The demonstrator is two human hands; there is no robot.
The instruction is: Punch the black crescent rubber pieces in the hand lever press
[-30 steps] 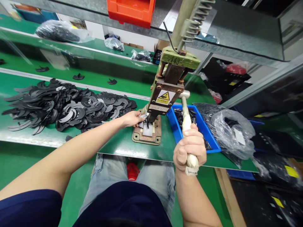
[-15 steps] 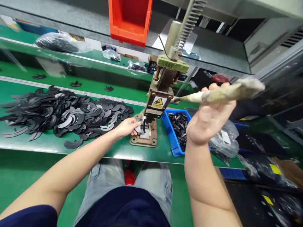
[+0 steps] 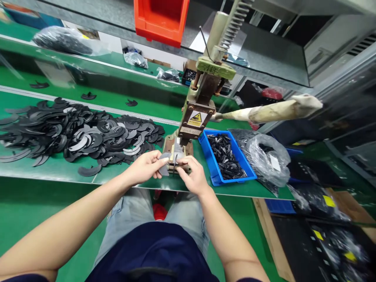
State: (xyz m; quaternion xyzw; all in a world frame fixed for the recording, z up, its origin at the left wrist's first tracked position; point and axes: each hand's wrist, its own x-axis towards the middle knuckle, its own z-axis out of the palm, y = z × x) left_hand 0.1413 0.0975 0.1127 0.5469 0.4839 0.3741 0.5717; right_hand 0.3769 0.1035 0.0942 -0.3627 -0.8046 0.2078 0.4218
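Note:
My left hand (image 3: 149, 166) is closed on a flat grey plastic piece (image 3: 165, 164), pinched between thumb and fingers just in front of the hand press (image 3: 196, 117). Close beside it, my right hand (image 3: 192, 172) pinches a thin black strip (image 3: 175, 162) upright over the front of the press base. Whether strip and grey piece are joined I cannot tell. The press lever (image 3: 264, 111), wrapped in pale material, points out to the right with no hand on it. Behind my fingers, part of the press base (image 3: 169, 145) is hidden.
A large heap of curved black pieces (image 3: 85, 137) covers the bench to the left. On the right stand a blue bin (image 3: 214, 178) of small black parts and a clear plastic bag (image 3: 270, 160). An orange bin (image 3: 160, 35) hangs over the bench from the shelf.
My right hand has let go of the lever and come down to the press base, where it now grips the black strip. My left hand has drawn back slightly toward me with the grey piece.

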